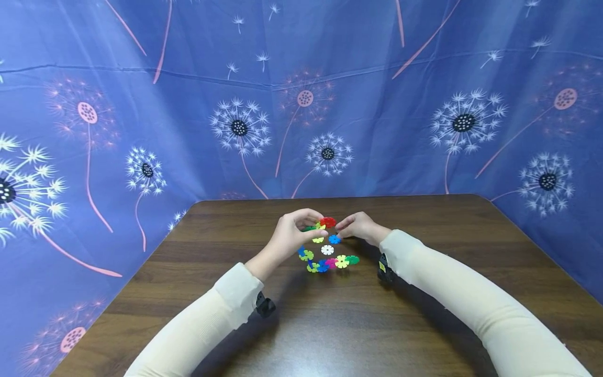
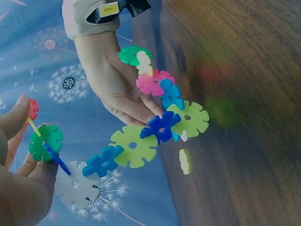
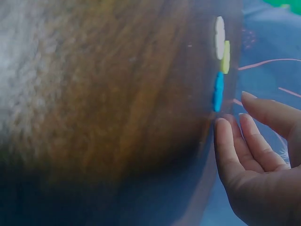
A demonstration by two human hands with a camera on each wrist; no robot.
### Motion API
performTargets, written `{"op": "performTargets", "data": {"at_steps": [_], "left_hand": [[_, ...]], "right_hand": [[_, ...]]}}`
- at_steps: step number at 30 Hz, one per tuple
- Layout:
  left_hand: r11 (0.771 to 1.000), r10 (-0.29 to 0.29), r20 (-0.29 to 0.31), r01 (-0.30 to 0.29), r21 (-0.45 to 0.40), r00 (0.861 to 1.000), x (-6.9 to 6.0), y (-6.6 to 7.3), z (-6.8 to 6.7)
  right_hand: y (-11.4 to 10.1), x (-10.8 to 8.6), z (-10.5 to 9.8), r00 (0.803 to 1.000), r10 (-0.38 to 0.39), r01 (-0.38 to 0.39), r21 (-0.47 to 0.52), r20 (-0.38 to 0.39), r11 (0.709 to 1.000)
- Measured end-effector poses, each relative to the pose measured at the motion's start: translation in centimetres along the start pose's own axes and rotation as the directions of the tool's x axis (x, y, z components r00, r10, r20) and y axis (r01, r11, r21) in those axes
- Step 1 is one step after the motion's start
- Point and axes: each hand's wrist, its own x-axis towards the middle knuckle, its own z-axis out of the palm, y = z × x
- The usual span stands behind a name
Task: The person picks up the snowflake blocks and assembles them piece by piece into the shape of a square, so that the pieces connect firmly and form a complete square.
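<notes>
My left hand [image 1: 294, 230] pinches one end of a curved chain of slotted flower-shaped plastic discs. Close to its fingers in the left wrist view are a red disc [image 2: 33, 108], a green disc [image 2: 45, 141] and a greyish-white disc [image 2: 77, 185]. From there the chain bends through lime and blue discs to a pink disc [image 2: 153, 83] and a green end disc [image 1: 352, 259]. My right hand [image 1: 361, 228] is beside a loose blue disc [image 3: 218, 92], thumb and fingers apart. Whether a fingertip touches that disc is unclear.
On the brown wooden table [image 1: 330, 324] lie a loose white disc [image 1: 327, 250] and a yellow disc [image 3: 226, 57] near the blue one. A blue dandelion-print cloth [image 1: 377, 115] hangs behind the table. Each wrist wears a small black camera [image 1: 265, 305].
</notes>
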Motion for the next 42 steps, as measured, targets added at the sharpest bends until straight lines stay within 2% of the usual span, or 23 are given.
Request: {"op": "performTargets", "data": {"at_steps": [3,10,17,23,29,34,38,42], "left_hand": [[0.999,-0.003,-0.009,0.003,-0.04,1.0,0.0,-0.2,0.0],[0.994,-0.027,0.003,0.027,-0.104,1.0,0.0,-0.7,0.4],[0.987,-0.056,0.021,0.058,-0.151,0.998,-0.3,-1.3,0.8],[0.988,-0.063,-0.004,0.062,-0.142,0.998,-0.6,-1.4,0.9],[0.991,-0.075,-0.043,0.069,-0.118,0.996,-1.0,-1.4,0.9],[0.99,-0.09,-0.064,0.083,-0.111,0.994,-1.3,-1.7,0.9],[0.989,-0.093,-0.069,0.084,-0.124,0.993,-1.4,-2.0,1.0],[0.988,-0.081,-0.066,0.071,-0.134,0.995,-1.5,-2.1,1.2]], "right_hand": [[0.2,0.3,0.3,1.0,0.015,-0.015,-0.025,-0.019,1.0],[0.2,0.9,1.0,0.999,0.026,-0.026,0.025,-0.019,0.999],[0.3,0.9,1.3,0.999,-0.005,0.003,-0.04,-0.04,0.999],[-0.2,0.6,1.4,0.998,-0.024,0.015,-0.153,-0.059,0.988],[-0.4,0.3,1.7,0.998,-0.013,0.002,-0.179,-0.06,0.984],[-0.1,0.2,1.5,0.997,-0.03,0.019,-0.148,-0.074,0.989],[0.1,-0.1,1.2,0.997,0.0,-0.005,-0.061,-0.078,0.998],[-0.2,-0.7,0.7,0.998,0.022,-0.019,0.066,-0.054,0.998]]}}
